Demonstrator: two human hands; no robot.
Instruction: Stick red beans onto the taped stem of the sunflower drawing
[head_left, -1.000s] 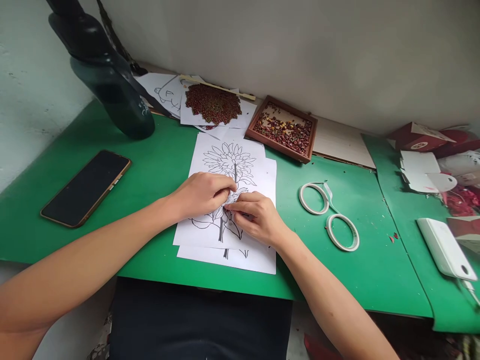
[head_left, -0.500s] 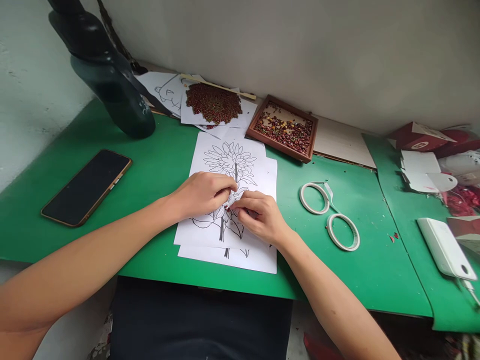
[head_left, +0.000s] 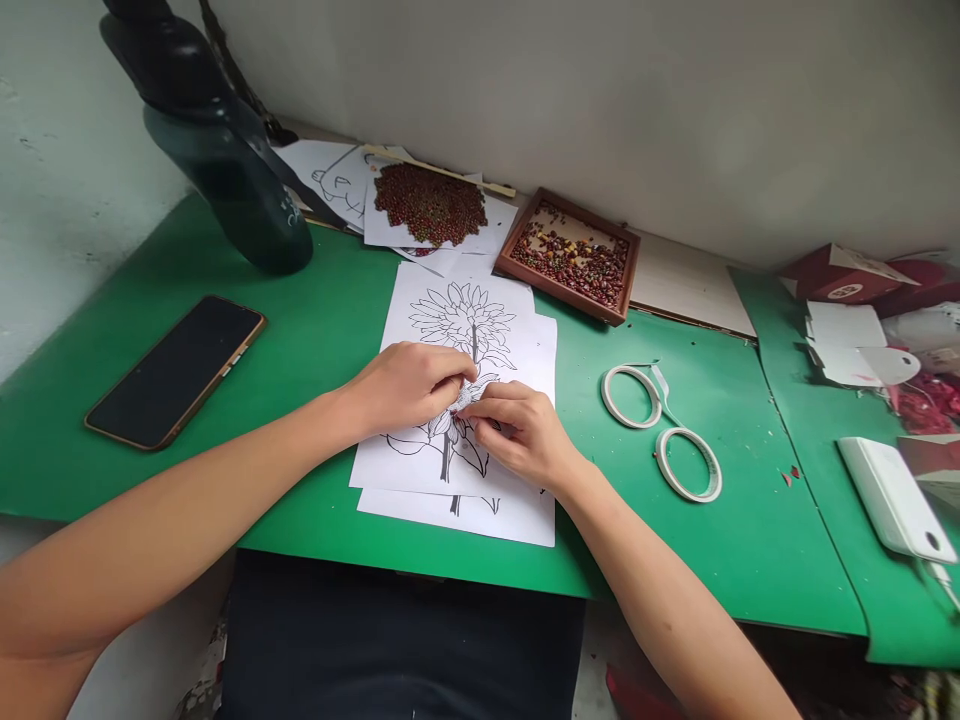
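A white sheet printed with line-drawn flowers [head_left: 461, 315] lies in front of me, on top of another sheet [head_left: 397, 507]. My left hand [head_left: 416, 382] rests on its middle, fingers curled and pinched together over the lower flower. From the other side my right hand [head_left: 521, 430] meets it, thumb and forefinger pressed together near the flower's centre. Whatever sits between the fingertips is too small to make out. The two hands almost touch and hide part of the lower flower.
Behind the sheets are a paper covered in beans [head_left: 431, 203] and a wooden tray of mixed beans [head_left: 568, 255]. Two tape rolls [head_left: 688, 465] lie right, a white power bank [head_left: 895, 497] farther right. A phone [head_left: 176, 372] and dark bottle [head_left: 225, 180] are left.
Both hands hold nearly the same place over the lower flower, with only slight finger motion. The whole view has shifted a little.
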